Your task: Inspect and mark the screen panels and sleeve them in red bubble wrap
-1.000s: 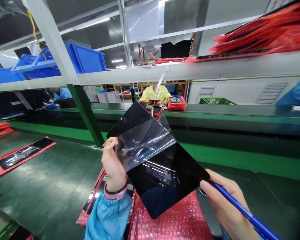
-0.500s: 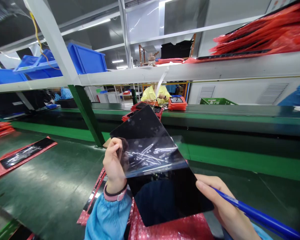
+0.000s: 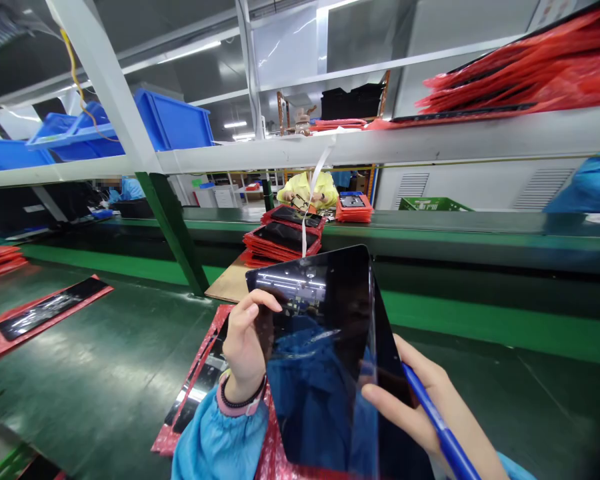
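A glossy black screen panel [image 3: 403, 427] is tilted up in front of me, reflecting the lights and a blue sleeve. Clear film [image 3: 363, 400] lies over much of its face, its right edge showing as a pale upright strip. My left hand [image 3: 245, 340] is closed at the upper left edge, index finger bent over the film. My right hand [image 3: 440, 400] grips the panel's right edge, with the thumb on the front at the film's border. A blue pen-shaped stick [image 3: 437, 423] is tucked in that same hand. The panel's lower end runs out of view.
Red bubble wrap [image 3: 280, 460] lies under the panel, beside another wrapped panel [image 3: 195, 393]. One more wrapped panel [image 3: 55, 307] lies far left. A stack of red-sleeved panels [image 3: 280, 240] stands ahead by a green post [image 3: 175, 233]. A co-worker in yellow [image 3: 310, 190] sits opposite.
The panel has turned more upright and come lower, uncovering the stack behind. The film now lies along the panel instead of across it. My right thumb has moved onto the front face.
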